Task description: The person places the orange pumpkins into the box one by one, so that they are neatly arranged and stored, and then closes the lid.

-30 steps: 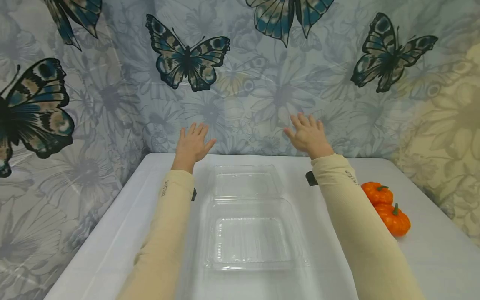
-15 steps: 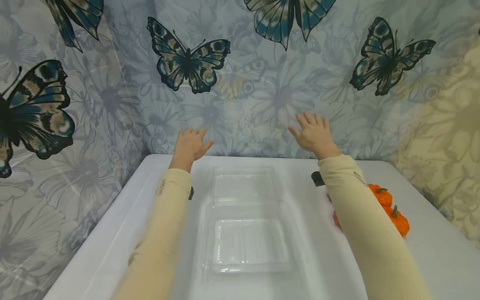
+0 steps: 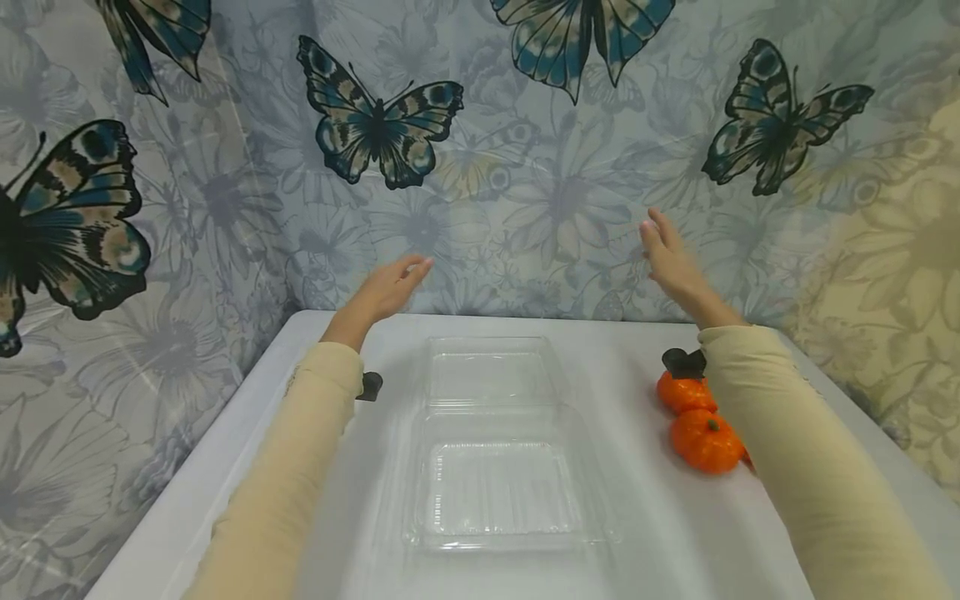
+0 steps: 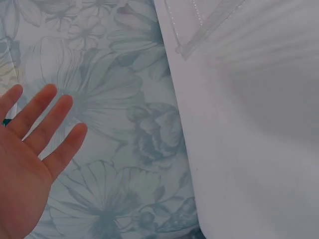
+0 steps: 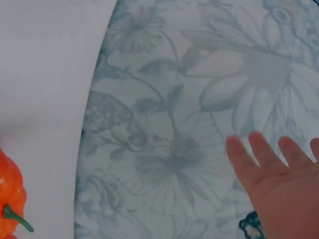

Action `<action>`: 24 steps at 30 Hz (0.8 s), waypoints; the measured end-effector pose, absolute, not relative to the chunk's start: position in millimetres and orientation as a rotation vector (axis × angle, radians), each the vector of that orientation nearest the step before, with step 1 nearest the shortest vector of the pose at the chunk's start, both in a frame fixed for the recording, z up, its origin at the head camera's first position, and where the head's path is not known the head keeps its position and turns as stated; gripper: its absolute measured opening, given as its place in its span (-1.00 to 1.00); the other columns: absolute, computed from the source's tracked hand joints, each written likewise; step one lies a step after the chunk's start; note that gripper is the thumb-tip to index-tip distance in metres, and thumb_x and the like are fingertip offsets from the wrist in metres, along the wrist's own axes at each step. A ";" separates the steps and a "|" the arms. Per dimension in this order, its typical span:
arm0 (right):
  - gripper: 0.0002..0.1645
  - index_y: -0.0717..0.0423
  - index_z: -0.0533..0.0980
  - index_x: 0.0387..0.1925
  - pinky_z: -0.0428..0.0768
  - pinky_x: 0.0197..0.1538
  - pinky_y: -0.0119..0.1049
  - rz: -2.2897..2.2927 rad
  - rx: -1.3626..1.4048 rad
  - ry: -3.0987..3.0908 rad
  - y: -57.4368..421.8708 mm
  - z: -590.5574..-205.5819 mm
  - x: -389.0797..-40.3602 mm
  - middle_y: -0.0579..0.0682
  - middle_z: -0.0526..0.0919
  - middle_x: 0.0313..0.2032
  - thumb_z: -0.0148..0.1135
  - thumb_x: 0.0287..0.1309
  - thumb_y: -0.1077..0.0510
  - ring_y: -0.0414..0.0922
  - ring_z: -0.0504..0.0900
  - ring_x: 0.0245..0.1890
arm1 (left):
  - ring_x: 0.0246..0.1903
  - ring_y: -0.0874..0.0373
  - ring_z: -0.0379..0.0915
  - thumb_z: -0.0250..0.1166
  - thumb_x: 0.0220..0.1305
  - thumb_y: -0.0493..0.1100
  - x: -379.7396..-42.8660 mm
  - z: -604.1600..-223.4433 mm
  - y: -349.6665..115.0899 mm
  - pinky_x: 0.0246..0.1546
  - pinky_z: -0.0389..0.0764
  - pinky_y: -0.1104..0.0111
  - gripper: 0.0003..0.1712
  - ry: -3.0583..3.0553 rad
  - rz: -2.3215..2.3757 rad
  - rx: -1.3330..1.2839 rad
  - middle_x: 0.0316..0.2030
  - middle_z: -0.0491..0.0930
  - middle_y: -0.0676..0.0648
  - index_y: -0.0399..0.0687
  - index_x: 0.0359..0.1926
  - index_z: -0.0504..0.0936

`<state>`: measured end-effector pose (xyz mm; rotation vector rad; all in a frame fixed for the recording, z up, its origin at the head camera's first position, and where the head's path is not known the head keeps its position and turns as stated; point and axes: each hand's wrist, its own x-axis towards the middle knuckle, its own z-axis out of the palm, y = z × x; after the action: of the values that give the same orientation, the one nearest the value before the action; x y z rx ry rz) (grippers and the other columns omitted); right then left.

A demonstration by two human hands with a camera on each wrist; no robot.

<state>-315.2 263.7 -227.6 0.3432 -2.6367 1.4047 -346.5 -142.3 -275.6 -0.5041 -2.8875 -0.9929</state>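
In the head view both hands are raised over the far edge of the table and hold nothing. The left hand is turned with its thumb side up, left of a clear plastic container that lies opened out flat. Its fingers are straight and spread in the left wrist view. On the other side, the right hand also stands thumb side up, its fingers extended. Below the right forearm sit small orange pumpkins, partly covered by the sleeve; one pumpkin with a green stem shows in the right wrist view.
A white cloth covers the table. Behind it stands a wall covering printed with butterflies and flowers. Dark wrist-camera parts stick out beside the sleeves.
Both hands have turned from palm down to thumb side up. The right hand has moved right and the forearms have spread apart, baring different pumpkins beside the right arm.
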 end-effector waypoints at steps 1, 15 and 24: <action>-0.14 -0.01 -0.41 0.49 0.10 0.26 0.25 1.472 0.334 -2.615 269.1 -226.9 -313.0 0.28 -0.27 0.45 -0.53 0.38 -0.33 0.36 -0.04 0.35 | 0.21 -0.16 0.28 -0.32 0.40 0.38 -347.0 -276.9 -142.2 0.19 0.26 -0.03 -0.19 -2.882 -1.052 -0.513 0.22 0.37 -0.28 -0.03 0.43 0.16; -0.30 -0.03 0.16 0.36 0.61 -0.12 -0.09 2.690 0.413 -1.809 345.9 -233.7 -283.5 -0.02 0.47 0.07 -0.15 0.34 -0.28 -0.04 0.59 -0.09 | 0.15 -0.22 0.36 -0.50 0.23 0.55 -331.8 -288.0 -160.8 0.07 0.42 -0.05 0.03 -2.759 -2.122 -0.513 0.18 0.39 -0.39 -0.01 0.49 -0.03; -0.38 0.22 0.38 0.21 0.45 0.05 0.18 3.176 0.518 -1.192 413.5 -258.8 -262.8 0.22 0.47 0.07 -0.11 0.41 -0.17 0.27 0.51 0.01 | 0.17 -0.23 0.34 -0.44 0.16 0.62 -319.8 -311.3 -172.3 0.05 0.45 0.00 0.12 -2.882 -2.199 -0.438 0.20 0.38 -0.36 -0.05 0.49 -0.06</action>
<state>-262.8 413.5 -258.8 0.5180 -1.1922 3.1762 -319.8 -172.3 -311.3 -0.4381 -2.8816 -2.1993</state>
